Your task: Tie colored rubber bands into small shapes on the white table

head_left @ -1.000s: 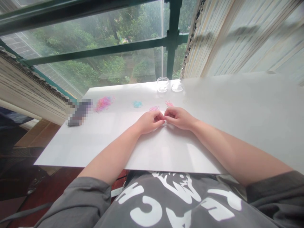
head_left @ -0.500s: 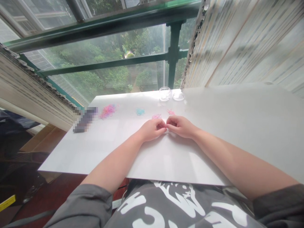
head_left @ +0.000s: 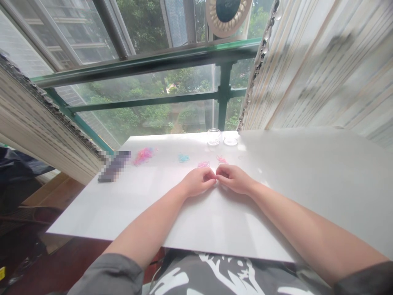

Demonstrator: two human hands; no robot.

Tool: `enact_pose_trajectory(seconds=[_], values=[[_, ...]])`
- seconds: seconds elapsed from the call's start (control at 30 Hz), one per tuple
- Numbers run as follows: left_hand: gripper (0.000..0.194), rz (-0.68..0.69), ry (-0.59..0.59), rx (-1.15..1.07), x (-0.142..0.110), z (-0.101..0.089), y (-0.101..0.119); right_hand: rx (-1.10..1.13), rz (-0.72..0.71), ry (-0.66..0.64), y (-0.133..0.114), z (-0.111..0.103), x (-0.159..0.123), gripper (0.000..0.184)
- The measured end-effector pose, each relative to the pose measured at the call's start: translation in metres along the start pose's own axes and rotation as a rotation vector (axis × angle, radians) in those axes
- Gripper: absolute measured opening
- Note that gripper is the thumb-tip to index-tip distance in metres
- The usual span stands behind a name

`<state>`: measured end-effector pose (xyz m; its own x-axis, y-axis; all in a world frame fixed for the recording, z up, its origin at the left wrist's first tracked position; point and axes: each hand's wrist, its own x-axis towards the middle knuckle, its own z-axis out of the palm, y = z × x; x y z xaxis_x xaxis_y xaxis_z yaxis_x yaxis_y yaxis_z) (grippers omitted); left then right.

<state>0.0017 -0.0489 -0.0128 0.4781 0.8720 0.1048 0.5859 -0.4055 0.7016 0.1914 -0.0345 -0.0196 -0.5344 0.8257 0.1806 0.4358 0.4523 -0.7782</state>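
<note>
My left hand [head_left: 199,181] and my right hand [head_left: 235,178] meet fingertip to fingertip low over the white table [head_left: 123,213]. Both are pinched closed; whatever sits between the fingertips is too small to make out. Just beyond my left hand lies a small cluster of pink bands [head_left: 203,164]. Another little pink-red bunch [head_left: 221,159] is right behind my right hand. Farther left rests a small turquoise bunch [head_left: 184,157], and beyond it a larger mixed pile of pink, orange and purple bands [head_left: 143,156].
Near the table's back edge stand a clear round container [head_left: 214,137] and a shallow clear lid or dish [head_left: 230,141]. A blurred-out dark object [head_left: 115,166] lies at the left. Green railing [head_left: 172,98] and window lie behind, with curtains [head_left: 307,65] on either side.
The view has tilted up, so table and hands appear lower and a round fan-like object shows at the top. My hands keep the same pinched pose together.
</note>
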Motion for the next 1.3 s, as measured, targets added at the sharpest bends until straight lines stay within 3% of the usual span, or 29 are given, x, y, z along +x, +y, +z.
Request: enact_pose_trajectory(seconds=[0.8,1.17,1.3], values=[[0.014,0.000,0.016,-0.040,0.001,0.000,-0.001,-0.029,-0.008,0.008,0.001,-0.002,0.000,0.010],[0.020,-0.046,0.093,-0.010,0.001,-0.010,-0.006,-0.027,-0.006,0.018,0.003,0.000,0.002,0.014],[0.021,-0.050,0.066,0.061,0.000,-0.008,-0.007,-0.040,-0.015,0.032,0.004,0.001,0.002,0.014]])
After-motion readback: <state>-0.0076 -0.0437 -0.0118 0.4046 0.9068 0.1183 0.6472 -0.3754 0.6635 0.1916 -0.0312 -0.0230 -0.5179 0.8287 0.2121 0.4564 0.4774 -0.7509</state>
